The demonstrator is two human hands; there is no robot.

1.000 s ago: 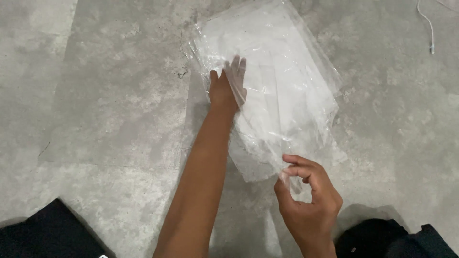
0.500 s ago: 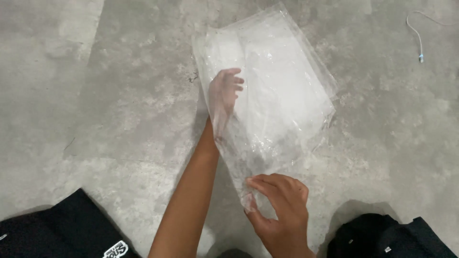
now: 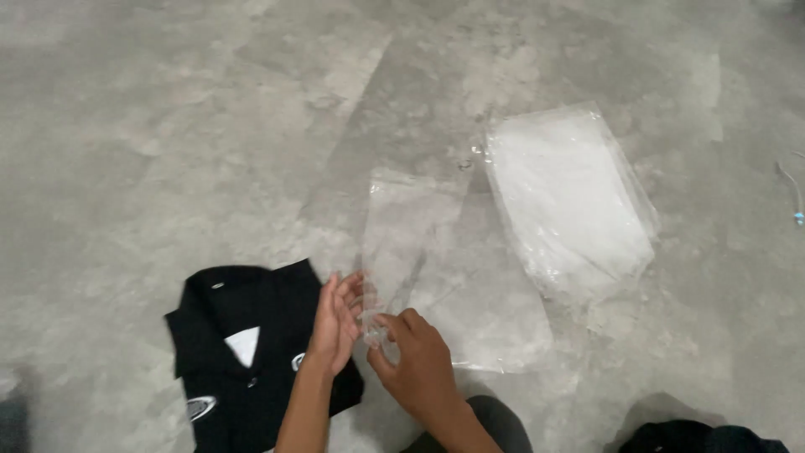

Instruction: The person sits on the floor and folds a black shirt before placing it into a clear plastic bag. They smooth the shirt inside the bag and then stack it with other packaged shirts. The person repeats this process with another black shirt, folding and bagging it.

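1. Your left hand [image 3: 335, 323] is at the lower middle of the view, palm turned inward, with its fingers [image 3: 345, 294] straight and close together against the near edge of a clear plastic bag [image 3: 453, 268].
2. Your right hand [image 3: 415, 356] is just beside the left, and its fingers [image 3: 394, 323] are curled and pinch the same near edge of the bag.
3. The bag is lifted at your end and spreads away from you toward the middle of the view; whether its far end rests on the concrete floor [image 3: 168, 126] cannot be told.
4. A stack of clear bags [image 3: 570, 201] lies flat on the floor to the right of the held bag, just beside it.
5. A black shirt [image 3: 243, 352] with a white patch at the collar lies on the floor to the left, partly under your left forearm.
6. A thin white cord [image 3: 792, 189] lies at the right edge of the view, well apart from both hands.
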